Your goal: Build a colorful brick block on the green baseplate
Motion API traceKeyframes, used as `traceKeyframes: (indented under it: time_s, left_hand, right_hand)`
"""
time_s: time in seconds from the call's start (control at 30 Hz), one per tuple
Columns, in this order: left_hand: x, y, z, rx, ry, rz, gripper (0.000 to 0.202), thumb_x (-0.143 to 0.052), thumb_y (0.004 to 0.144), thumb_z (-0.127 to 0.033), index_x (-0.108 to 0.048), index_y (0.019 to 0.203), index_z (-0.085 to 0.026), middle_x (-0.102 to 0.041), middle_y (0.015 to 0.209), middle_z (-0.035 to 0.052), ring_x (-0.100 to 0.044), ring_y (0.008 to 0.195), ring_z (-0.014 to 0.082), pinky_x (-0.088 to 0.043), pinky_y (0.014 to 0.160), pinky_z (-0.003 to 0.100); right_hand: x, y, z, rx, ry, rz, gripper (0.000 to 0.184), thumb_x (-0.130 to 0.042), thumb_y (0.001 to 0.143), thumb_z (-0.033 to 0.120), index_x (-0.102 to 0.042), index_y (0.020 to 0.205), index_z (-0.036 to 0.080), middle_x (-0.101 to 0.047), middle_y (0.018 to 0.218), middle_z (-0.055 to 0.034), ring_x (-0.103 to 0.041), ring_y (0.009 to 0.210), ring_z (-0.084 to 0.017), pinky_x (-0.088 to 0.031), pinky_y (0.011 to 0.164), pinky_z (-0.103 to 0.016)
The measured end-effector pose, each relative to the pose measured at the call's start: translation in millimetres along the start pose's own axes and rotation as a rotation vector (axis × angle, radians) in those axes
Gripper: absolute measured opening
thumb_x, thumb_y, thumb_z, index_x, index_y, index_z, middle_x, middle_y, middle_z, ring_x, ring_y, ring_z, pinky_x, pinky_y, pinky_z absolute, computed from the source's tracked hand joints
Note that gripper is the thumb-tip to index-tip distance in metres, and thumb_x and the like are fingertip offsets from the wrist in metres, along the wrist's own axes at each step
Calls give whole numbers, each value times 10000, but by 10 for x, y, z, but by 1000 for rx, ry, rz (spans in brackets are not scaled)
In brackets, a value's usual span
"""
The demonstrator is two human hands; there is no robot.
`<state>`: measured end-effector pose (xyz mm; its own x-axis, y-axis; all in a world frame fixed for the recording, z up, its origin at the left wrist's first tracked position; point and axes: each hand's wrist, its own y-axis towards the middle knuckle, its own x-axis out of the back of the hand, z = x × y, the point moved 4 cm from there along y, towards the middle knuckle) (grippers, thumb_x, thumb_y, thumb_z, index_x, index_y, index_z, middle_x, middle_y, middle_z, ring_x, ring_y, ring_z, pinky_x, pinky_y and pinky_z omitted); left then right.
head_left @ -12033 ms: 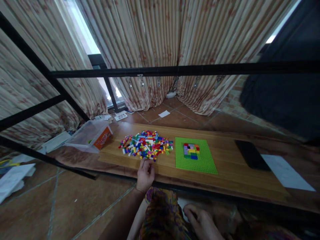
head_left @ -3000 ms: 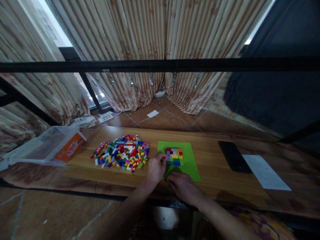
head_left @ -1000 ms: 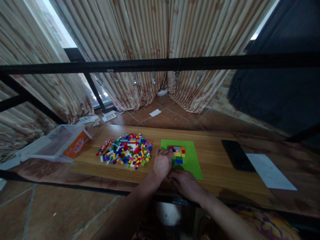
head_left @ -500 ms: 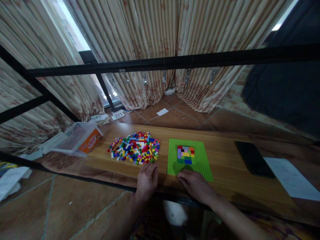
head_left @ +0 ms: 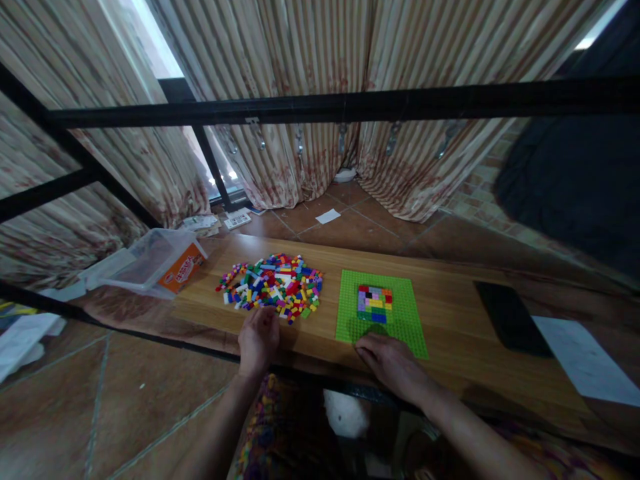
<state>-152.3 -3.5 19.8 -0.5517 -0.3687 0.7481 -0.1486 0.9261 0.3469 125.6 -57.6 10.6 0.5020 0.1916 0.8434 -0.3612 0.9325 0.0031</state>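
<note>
A loose pile of small coloured toy bricks [head_left: 280, 283] lies on the wooden table. My left hand [head_left: 259, 337] is at the pile's near left edge, fingers curled together; whatever they may hold is hidden. To the right lies a green studded baseplate [head_left: 407, 310], bearing a compact block of joined bricks [head_left: 375, 305] in red, purple, yellow, orange, green and blue. My right hand [head_left: 390, 359] rests over the baseplate's near edge, just below that block. Its fingers are bent and pressed together, and their tips hide anything between them.
A clear plastic box [head_left: 155, 263] with an orange label stands at the table's left end. On the right are a black phone-like slab [head_left: 510, 317] and a white sheet [head_left: 587, 357]. A dark metal bar [head_left: 320, 107] crosses beyond the table, before striped curtains [head_left: 310, 53].
My left hand has moved left along the near edge of the pile. My right hand stays at the baseplate's near edge. The view has shifted slightly.
</note>
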Motion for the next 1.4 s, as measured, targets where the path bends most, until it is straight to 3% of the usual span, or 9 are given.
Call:
traceKeyframes:
  time_s: [0.23, 0.6, 1.13, 1.4]
  left_hand:
    - [-70, 49, -56, -110, 41, 29, 179, -519, 861, -243, -665, 963, -225, -677, 949, 57, -652, 910, 220, -514, 794, 317]
    - [-159, -89, 25, -92, 154, 54, 219, -529, 870, -259, -670, 1028, -205, -671, 944, 68, -635, 923, 244, -489, 821, 354]
    - [-354, 5, -104, -249, 129, 77, 216, -481, 921, -228, -689, 976, -206, -714, 979, 67, -637, 915, 226, -477, 833, 362]
    - [-258, -29, -54, -144, 3, 9, 261, -440, 915, -177, -647, 1073, -189, -720, 1023, 74, -652, 943, 227, -502, 848, 365]
  right_hand:
    - [-19, 14, 6, -17, 6, -5, 224, -444, 947, 178, -631, 828, 214, -658, 817, -25, -614, 782, -167, -422, 698, -280]
    - [-21, 5, -13, 1, -2, 0, 239, -421, 962, 211, -635, 857, 216, -661, 837, -34, -618, 793, -175, -438, 715, -292]
    - [-47, -13, -43, 18, -10, 14, 265, -390, 978, 239, -635, 877, 222, -659, 836, -41, -617, 767, -178, -454, 706, -305]
    - [-52, -12, -65, 42, 3, -14, 248, -409, 969, 245, -638, 876, 228, -666, 833, -41, -620, 758, -173, -461, 698, -300]
